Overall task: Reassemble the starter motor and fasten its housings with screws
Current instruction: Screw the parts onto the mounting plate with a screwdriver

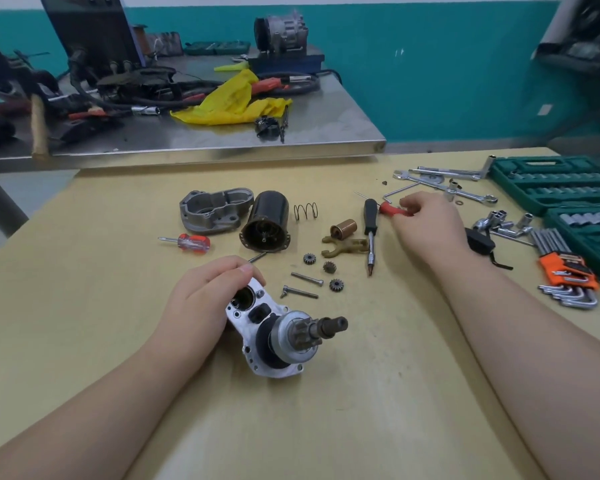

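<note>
The half-built starter housing (265, 336), its pinion shaft pointing away to the right, lay on the table (361, 393) under the left hand (201, 299), whose fingers curled over its upper end and held it steady. Just beyond that hand's fingertips lay the black motor body (267, 221) on its side, with the grey end cover (213, 211) beside it. Between the two hands sat three small gears (326, 271), two long screws (303, 285), a spring (305, 211), a bronze sleeve (343, 228) and a fork lever (343, 247). The right hand (426, 223) reached well forward, its fingers closed round a red-handled tool (392, 210) next to a black screwdriver (370, 233). Judging by the loose parts, assembly was at an early stage: a tool was being fetched. The next move would seem to call for bringing it back to the held housing, or seating the gears first.
</note>
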Available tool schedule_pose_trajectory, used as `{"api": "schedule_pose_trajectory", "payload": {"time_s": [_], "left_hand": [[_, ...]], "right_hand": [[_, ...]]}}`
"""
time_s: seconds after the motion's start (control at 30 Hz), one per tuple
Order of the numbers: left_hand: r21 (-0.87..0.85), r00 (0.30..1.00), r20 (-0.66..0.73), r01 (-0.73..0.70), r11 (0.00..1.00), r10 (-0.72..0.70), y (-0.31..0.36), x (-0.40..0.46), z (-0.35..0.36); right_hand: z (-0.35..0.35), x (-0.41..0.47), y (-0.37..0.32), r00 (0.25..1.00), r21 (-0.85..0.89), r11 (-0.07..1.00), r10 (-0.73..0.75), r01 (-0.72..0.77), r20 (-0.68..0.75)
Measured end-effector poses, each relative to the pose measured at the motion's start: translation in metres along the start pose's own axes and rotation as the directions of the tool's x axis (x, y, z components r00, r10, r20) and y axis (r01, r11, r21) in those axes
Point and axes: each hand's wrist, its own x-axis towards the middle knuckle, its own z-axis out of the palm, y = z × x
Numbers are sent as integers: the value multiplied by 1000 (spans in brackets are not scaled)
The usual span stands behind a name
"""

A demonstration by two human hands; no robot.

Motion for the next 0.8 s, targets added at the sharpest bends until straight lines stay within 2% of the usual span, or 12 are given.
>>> {"api": "schedule_pose_trajectory", "payload": {"time_s": [0.3,0.63,0.8], "left_hand": [[13,1000,19,9,1000,-9,0,-1,-2],[15,1000,11,13,1000,-14,-4,1,-4],[25,1000,2,1,1000,-1,-5,2,-4]], "right_hand": [[4,1,6,998,-175,984,-11,22,59],[3,-1,4,999,-204,979,19,-9,45],[3,-2,2,998,-154,987,45,-39,38]]}}
